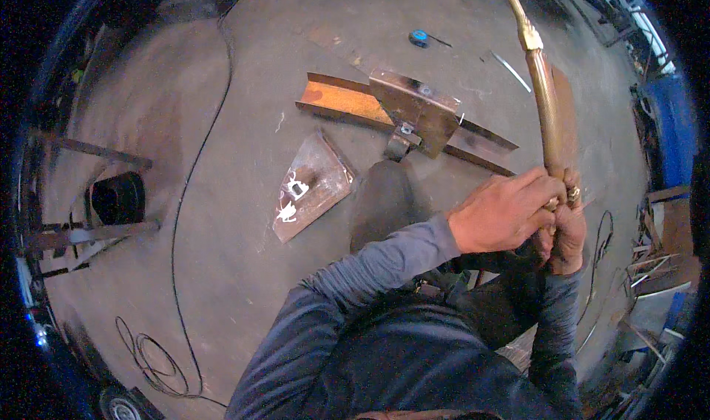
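Note:
My left hand (506, 213) has its fingers closed on the valve end of a long brass-coloured torch (549, 117), whose narrow tip points up toward the top edge. My right hand (568, 231) grips the same torch, partly hidden behind my left. A flat brown piece (566, 117) shows just behind the tube. Ahead lies a steel assembly: a channel with a rusty orange inside (336, 97), an upright plate (436, 109) and a second channel length (481, 143). Left of my dark-trousered knee, a tapered steel plate (318, 191) with white marks lies on the floor.
A blue tape measure (418, 38) and thin metal strip (510, 72) lie beyond the assembly. Black cables (180, 220) run along both sides. A steel frame (96, 232) with a black container (118, 198) stands left. Metal offcuts (658, 272) and a blue object (669, 131) line the right.

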The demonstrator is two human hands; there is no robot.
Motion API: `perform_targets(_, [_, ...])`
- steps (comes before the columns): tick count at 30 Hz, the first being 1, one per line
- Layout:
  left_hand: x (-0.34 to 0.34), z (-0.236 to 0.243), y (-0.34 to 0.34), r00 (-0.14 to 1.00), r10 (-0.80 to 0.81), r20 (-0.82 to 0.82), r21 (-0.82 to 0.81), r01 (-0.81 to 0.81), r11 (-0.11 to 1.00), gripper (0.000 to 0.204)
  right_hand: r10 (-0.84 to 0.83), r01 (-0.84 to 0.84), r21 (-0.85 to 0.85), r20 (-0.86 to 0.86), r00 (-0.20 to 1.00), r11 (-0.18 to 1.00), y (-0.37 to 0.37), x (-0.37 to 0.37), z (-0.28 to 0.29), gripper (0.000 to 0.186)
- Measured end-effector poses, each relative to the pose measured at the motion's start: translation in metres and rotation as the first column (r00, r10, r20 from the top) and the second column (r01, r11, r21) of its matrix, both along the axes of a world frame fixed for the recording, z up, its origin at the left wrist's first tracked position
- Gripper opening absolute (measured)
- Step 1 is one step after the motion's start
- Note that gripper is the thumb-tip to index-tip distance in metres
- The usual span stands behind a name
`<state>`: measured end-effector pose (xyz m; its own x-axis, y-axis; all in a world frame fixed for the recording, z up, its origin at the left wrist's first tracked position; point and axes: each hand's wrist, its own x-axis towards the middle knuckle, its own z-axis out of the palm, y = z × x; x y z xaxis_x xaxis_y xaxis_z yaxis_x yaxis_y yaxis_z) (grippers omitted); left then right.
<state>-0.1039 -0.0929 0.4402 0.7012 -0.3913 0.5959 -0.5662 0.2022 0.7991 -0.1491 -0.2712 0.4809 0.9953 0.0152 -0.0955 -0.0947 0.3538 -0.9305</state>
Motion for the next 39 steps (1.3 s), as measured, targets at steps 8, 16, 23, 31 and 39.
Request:
perform_targets(8, [0.005, -0.016, -0.011, 0.994, 0.088, -0.057, 0.002, -0.088, 0.996, 0.032, -0.066, 0.066, -0.003, -0.009, 0.998, 0.998, 0.008, 0.009, -0.011, 0.048])
perform_targets(16, [0.002, -0.14, 0.078, 0.693, 0.642, -0.326, 0.425, -0.499, 0.755, 0.043, 0.124, -0.131, -0.09, -0.084, 0.989, 0.987, -0.002, 0.012, -0.027, 0.044])
perform_targets(23, [-0.043, -0.255, 0.103, 0.577, 0.798, -0.173, 0.64, -0.55, 0.536, 0.046, 0.206, -0.227, -0.125, -0.164, 0.965, 0.966, -0.004, 0.012, -0.022, 0.041])
perform_targets(31, [0.055, -0.19, 0.141, 0.612, 0.54, -0.577, 0.163, -0.562, 0.811, 0.037, 0.264, -0.309, -0.191, -0.231, 0.936, 0.932, -0.008, 0.013, -0.016, 0.044])
perform_targets(39, [0.136, -0.074, 0.17, 0.543, 0.708, -0.451, 0.081, -0.765, 0.638, 0.032, 0.325, -0.364, -0.137, -0.244, 0.914, 0.921, -0.008, 0.017, -0.01, 0.046])
